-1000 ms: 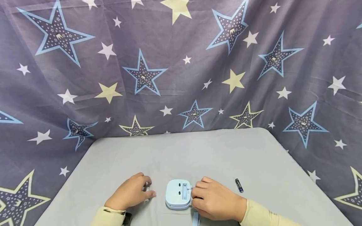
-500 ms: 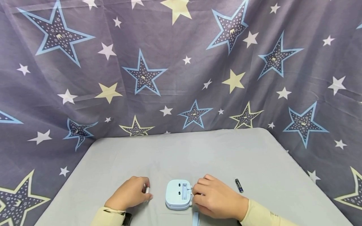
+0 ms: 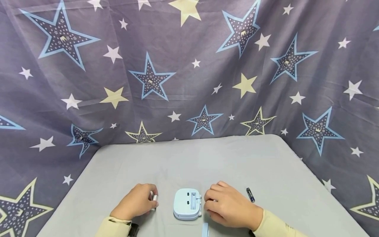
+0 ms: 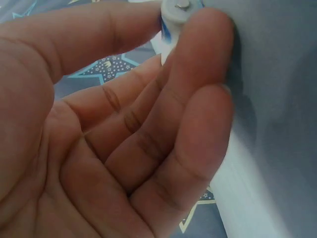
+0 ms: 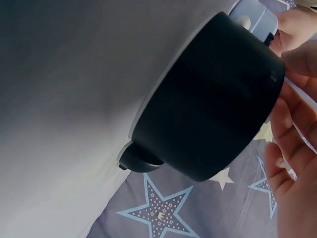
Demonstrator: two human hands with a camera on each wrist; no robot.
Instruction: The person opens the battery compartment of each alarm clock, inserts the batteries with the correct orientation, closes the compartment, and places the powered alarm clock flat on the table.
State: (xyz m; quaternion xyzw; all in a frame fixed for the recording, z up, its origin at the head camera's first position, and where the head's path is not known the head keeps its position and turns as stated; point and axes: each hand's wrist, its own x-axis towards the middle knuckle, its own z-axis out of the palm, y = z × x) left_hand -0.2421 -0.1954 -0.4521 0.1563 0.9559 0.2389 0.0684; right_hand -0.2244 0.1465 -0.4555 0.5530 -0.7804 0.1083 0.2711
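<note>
My left hand [image 3: 137, 201], at the left on the grey table, pinches a white battery [image 3: 155, 198] between thumb and fingers. Its end with a metal nub [image 4: 182, 6] shows at the fingertips in the left wrist view. A pale-blue rounded square device [image 3: 183, 207] lies between the hands, its battery slot [image 3: 193, 200] uncovered. Just right of it, my right hand [image 3: 228, 205] has loosely curled fingers and nothing visible in its grip. A dark rounded body [image 5: 208, 99] with a small lug fills the right wrist view, those fingers [image 5: 292, 124] at its edge.
A dark battery [image 3: 250, 195] lies on the table [image 3: 192, 168] beyond the right wrist. A narrow light-blue strip [image 3: 205, 229] lies near the front, below the device. A star-patterned curtain [image 3: 189, 82] rises behind and around the table.
My right hand has drawn slightly right, away from the device's side. The left fingers have closed in, and more of the white battery shows. The device stays put.
</note>
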